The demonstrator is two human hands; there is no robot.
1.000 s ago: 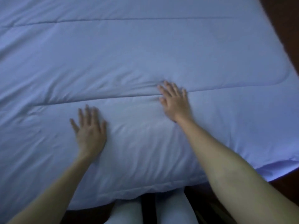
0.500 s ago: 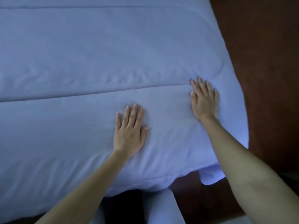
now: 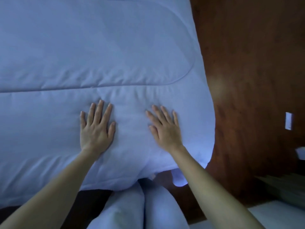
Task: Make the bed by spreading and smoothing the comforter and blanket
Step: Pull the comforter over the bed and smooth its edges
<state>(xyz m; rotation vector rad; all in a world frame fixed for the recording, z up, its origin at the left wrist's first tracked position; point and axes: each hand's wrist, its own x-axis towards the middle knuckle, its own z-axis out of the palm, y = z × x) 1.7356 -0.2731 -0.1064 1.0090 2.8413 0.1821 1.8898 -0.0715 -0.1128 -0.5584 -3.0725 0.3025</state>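
Standing at the bottom centre of the frame: two legs (image 3: 140,210) in pale trousers, pressed against the near hem of the comforter (image 3: 99,55). Reaching up from the lower corners, both bare forearms, crossing that hem. Lying flat and palm down just right of centre, the left hand (image 3: 96,129), fingers straight and slightly fanned, grasping nothing. Lying flat likewise just beside it to the right, the right hand (image 3: 165,129), fingers spread and angled toward the upper left, slightly blurred, also grasping nothing. Puckering into short wrinkles beyond the fingertips, the pale blue fabric below a stitched seam (image 3: 49,90) running across the middle and curving upward near the right edge. Filling the left and centre up to the top of the frame, the comforter, mostly smooth, its right edge hanging down. Rising along the right side, a dark reddish wood panel (image 3: 247,63), with a small pale rectangular plate (image 3: 289,120) at the far right.
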